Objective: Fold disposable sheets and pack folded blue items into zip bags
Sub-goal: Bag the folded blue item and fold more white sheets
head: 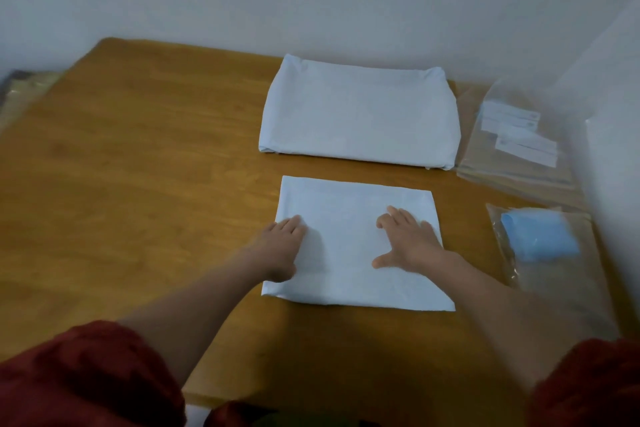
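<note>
Flat folded white sheet [349, 246] near table edge, larger folded stack [360, 114] behind, blue item in zip bag [540, 239] rightward

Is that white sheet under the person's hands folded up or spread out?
Folded. The white disposable sheet lies as a compact flat rectangle with straight edges, both hands pressing on it.

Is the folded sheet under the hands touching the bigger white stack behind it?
Apart. The head view shows a strip of bare wooden table between the folded sheet and the white stack.
</note>
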